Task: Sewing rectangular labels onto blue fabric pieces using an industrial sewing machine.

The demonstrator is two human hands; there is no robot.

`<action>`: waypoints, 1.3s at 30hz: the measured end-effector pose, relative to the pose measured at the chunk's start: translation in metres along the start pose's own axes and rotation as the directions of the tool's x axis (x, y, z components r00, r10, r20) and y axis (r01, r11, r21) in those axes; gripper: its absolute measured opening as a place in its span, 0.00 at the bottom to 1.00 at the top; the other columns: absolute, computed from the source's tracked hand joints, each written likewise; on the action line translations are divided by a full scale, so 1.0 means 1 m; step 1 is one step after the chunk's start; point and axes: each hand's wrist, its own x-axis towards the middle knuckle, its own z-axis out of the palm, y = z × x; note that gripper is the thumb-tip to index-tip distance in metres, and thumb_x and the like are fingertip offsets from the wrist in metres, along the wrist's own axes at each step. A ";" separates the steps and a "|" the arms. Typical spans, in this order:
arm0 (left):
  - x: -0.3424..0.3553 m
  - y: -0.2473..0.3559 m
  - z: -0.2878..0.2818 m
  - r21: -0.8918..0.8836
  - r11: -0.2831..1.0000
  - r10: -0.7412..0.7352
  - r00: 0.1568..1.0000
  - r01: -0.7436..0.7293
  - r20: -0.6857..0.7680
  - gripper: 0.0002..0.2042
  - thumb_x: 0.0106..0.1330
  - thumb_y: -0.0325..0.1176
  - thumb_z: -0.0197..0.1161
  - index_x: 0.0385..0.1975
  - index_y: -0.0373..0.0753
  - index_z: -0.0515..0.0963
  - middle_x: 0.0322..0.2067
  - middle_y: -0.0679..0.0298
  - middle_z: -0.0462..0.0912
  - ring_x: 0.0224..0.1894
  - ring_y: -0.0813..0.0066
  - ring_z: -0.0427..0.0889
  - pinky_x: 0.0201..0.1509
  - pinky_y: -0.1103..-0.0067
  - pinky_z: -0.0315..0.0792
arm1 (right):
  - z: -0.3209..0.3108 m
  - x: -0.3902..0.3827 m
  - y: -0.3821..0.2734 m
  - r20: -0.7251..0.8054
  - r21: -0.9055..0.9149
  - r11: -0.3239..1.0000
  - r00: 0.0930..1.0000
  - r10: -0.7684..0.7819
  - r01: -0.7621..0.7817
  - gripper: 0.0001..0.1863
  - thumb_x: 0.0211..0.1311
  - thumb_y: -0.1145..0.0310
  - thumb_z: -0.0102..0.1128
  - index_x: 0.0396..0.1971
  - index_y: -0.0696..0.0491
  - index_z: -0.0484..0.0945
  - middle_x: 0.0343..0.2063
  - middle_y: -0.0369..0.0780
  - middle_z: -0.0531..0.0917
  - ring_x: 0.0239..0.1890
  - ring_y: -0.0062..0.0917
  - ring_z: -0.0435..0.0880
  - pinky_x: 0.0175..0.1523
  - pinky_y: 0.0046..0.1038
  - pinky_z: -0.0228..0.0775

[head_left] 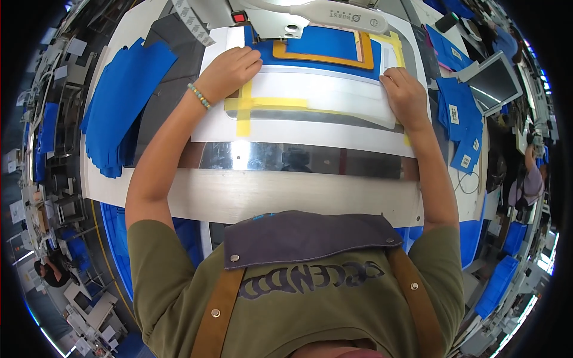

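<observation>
Has blue pieces (pixel 122 110) at ten o'clock. Curls left hand (pixel 234 70) at eleven, fingertips on blue panel (pixel 322 45); cannot tell whether gripping. Has panel near twelve, under orange frame (pixel 322 61). Curls right hand (pixel 407 98) at two, apart from left, at panel's corner; cannot tell whether pinching.

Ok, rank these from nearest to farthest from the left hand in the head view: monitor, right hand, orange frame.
From the left hand:
1. Orange frame: just to its right, on the blue fabric.
2. Right hand: farther right, past the frame.
3. Monitor: farthest, at the right side of the table, beyond the right hand.
</observation>
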 end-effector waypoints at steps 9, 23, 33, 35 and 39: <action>-0.006 0.015 -0.013 -0.094 0.987 -0.132 0.991 0.133 0.018 0.16 0.60 0.24 0.66 0.49 0.35 0.84 0.43 0.59 0.85 0.48 0.61 0.85 0.51 0.71 0.81 | -0.018 0.006 -0.006 -0.072 0.215 0.961 0.978 0.195 -0.175 0.08 0.60 0.75 0.71 0.40 0.54 0.87 0.39 0.35 0.88 0.43 0.30 0.87 0.45 0.29 0.81; 0.009 0.026 -0.013 -0.107 0.982 -0.161 0.987 0.158 -0.022 0.10 0.60 0.24 0.69 0.41 0.36 0.85 0.40 0.64 0.84 0.42 0.67 0.84 0.46 0.73 0.81 | -0.015 -0.013 -0.009 0.033 0.119 0.975 0.982 0.185 -0.188 0.13 0.66 0.72 0.69 0.49 0.55 0.87 0.53 0.39 0.87 0.58 0.34 0.83 0.62 0.36 0.76; 0.002 0.050 -0.018 -0.170 0.919 -0.347 0.934 0.356 0.082 0.14 0.66 0.26 0.67 0.51 0.35 0.85 0.49 0.58 0.83 0.53 0.60 0.82 0.57 0.68 0.78 | -0.006 0.007 0.010 0.183 0.023 0.995 0.979 -0.096 0.093 0.11 0.61 0.74 0.70 0.44 0.54 0.88 0.43 0.38 0.90 0.48 0.29 0.86 0.51 0.31 0.78; 0.002 0.059 -0.020 -0.227 0.855 -0.453 0.884 0.467 0.115 0.17 0.69 0.31 0.67 0.56 0.36 0.83 0.56 0.55 0.81 0.62 0.54 0.78 0.66 0.63 0.74 | -0.004 0.008 0.008 0.200 -0.030 0.993 0.974 -0.108 0.117 0.12 0.58 0.75 0.71 0.43 0.55 0.88 0.40 0.38 0.88 0.47 0.29 0.86 0.50 0.31 0.78; -0.002 0.064 -0.018 -0.143 0.867 -0.468 0.879 0.477 0.091 0.19 0.71 0.35 0.68 0.60 0.36 0.81 0.61 0.53 0.78 0.68 0.50 0.74 0.71 0.62 0.69 | -0.002 0.005 0.006 0.072 -0.033 0.985 0.983 -0.167 0.170 0.08 0.55 0.76 0.72 0.36 0.53 0.85 0.36 0.36 0.85 0.45 0.27 0.85 0.44 0.27 0.77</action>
